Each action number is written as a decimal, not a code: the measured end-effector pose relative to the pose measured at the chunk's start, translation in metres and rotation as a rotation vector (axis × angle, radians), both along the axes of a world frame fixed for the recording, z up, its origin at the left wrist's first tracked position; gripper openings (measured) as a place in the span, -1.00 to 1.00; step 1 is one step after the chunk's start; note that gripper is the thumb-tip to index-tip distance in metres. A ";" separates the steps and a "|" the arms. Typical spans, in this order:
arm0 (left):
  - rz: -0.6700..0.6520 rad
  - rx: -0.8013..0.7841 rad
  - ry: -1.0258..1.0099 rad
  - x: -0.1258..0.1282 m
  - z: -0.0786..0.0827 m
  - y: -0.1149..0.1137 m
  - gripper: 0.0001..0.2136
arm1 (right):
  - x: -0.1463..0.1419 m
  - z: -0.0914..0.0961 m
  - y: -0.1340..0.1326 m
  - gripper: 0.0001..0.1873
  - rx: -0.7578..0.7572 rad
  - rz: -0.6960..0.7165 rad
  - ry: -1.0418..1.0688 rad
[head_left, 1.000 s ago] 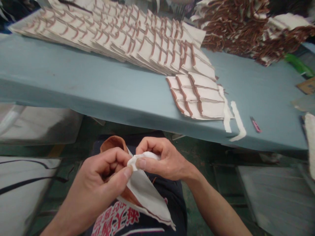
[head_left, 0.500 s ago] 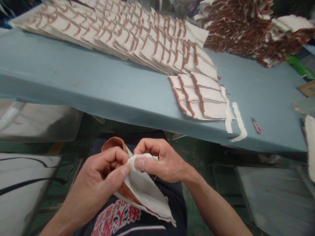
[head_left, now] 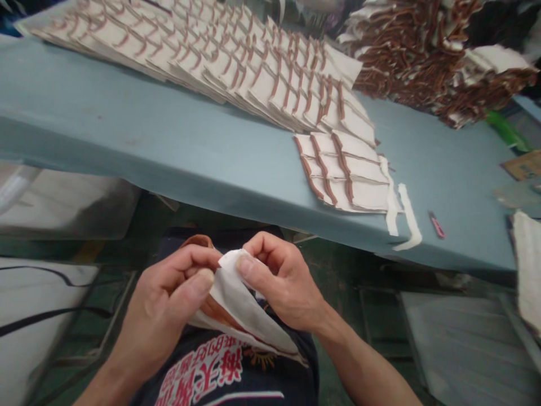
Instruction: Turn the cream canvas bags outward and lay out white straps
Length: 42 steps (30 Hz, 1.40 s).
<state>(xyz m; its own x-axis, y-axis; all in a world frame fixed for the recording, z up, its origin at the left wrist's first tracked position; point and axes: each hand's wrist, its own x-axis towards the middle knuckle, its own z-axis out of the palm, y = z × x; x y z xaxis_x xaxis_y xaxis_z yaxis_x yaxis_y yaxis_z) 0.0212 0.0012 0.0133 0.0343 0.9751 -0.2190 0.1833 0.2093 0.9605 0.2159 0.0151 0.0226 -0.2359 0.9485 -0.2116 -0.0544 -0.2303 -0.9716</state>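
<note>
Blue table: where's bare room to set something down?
Widest: blue table, front left, between the large spread of fabric pieces behind, the small stack at right and the front edge. Also: right side, between the white strips, the pink tool and the brown-and-white heap behind. Crowded: the back, under spread and heap, and the front edge by the strips.

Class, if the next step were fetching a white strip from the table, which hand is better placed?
The right hand, likely: it is nearer the strips than the left hand, though it must release the cloth it pinches.
</note>
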 end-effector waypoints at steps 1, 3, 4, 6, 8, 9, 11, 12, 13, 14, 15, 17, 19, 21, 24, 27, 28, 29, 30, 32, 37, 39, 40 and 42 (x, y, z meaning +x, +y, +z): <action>0.041 0.008 0.009 0.003 -0.001 -0.002 -0.72 | -0.004 -0.002 -0.003 -0.52 -0.010 -0.046 0.022; 0.081 0.017 -0.008 0.007 -0.004 -0.004 -0.75 | -0.011 -0.008 -0.008 -0.51 -0.005 -0.108 0.030; 0.084 0.038 -0.003 0.009 -0.006 -0.004 -0.76 | -0.014 -0.011 -0.010 -0.53 0.005 -0.126 0.019; 0.090 0.076 -0.001 0.012 -0.010 -0.004 -0.77 | -0.019 -0.015 -0.014 -0.60 0.041 -0.145 -0.035; 0.119 0.092 -0.006 0.013 -0.012 -0.003 -0.77 | -0.022 -0.015 -0.017 -0.65 0.090 -0.156 -0.131; 0.139 0.099 0.001 0.014 -0.012 -0.003 -0.77 | -0.022 -0.014 -0.018 -0.66 0.115 -0.156 -0.180; 0.169 0.100 0.023 0.015 -0.007 -0.005 -0.77 | -0.022 -0.010 -0.018 -0.69 0.160 -0.143 -0.254; 0.183 0.092 0.036 0.016 -0.004 -0.007 -0.77 | -0.022 -0.007 -0.017 -0.69 0.177 -0.136 -0.274; 0.193 0.083 0.049 0.018 -0.001 -0.009 -0.78 | -0.022 -0.005 -0.017 -0.70 0.187 -0.130 -0.284; 0.201 0.076 0.057 0.019 0.003 -0.011 -0.79 | -0.023 -0.002 -0.017 -0.70 0.192 -0.128 -0.289; 0.210 0.071 0.059 0.021 0.005 -0.013 -0.79 | -0.023 -0.001 -0.016 -0.71 0.193 -0.132 -0.290; 0.227 0.071 0.048 0.023 0.008 -0.015 -0.80 | -0.025 0.001 -0.017 -0.72 0.187 -0.149 -0.282; 0.251 0.072 0.036 0.024 0.009 -0.016 -0.79 | -0.027 0.002 -0.018 -0.73 0.194 -0.150 -0.291; 0.263 0.055 0.030 0.022 0.007 -0.014 -0.77 | -0.027 0.001 -0.019 -0.74 0.248 -0.133 -0.351; 0.257 -0.008 -0.007 0.014 0.007 -0.010 -0.72 | -0.021 0.000 -0.016 -0.84 0.510 -0.183 -0.533; 0.163 -0.043 -0.017 0.005 0.011 -0.006 -0.70 | -0.011 0.000 -0.010 -0.98 0.916 -0.259 -0.674; 0.134 -0.036 0.005 0.004 0.012 -0.006 -0.70 | -0.008 0.001 -0.008 -0.98 1.016 -0.246 -0.708; 0.124 -0.026 0.036 0.004 0.015 -0.006 -0.71 | -0.005 0.002 -0.006 -0.95 1.084 -0.214 -0.742; 0.131 -0.019 0.063 0.005 0.017 -0.006 -0.73 | -0.002 0.003 -0.004 -0.92 1.124 -0.177 -0.778; 0.170 -0.008 0.107 0.010 0.021 -0.007 -0.75 | 0.001 0.006 -0.002 -0.86 1.157 -0.109 -0.856; 0.159 0.020 0.162 0.020 0.027 -0.008 -0.75 | 0.001 0.007 0.000 -0.74 1.204 -0.043 -0.973; 0.155 0.028 0.183 0.020 0.028 -0.008 -0.75 | 0.001 0.007 0.000 -0.76 1.214 -0.058 -0.969; 0.150 0.035 0.195 0.020 0.027 -0.008 -0.75 | 0.001 0.006 0.000 -0.77 1.214 -0.061 -0.965; 0.136 0.055 0.218 0.019 0.025 -0.008 -0.75 | 0.002 0.006 0.000 -0.77 1.198 -0.054 -0.970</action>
<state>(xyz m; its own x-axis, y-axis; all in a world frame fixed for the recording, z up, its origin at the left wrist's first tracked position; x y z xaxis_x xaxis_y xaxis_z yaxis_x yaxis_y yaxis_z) 0.0406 -0.0069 0.0379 -0.1407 0.9780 -0.1538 0.3611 0.1953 0.9119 0.2179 0.0154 0.0281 -0.4235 0.6715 0.6080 0.7042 0.6662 -0.2453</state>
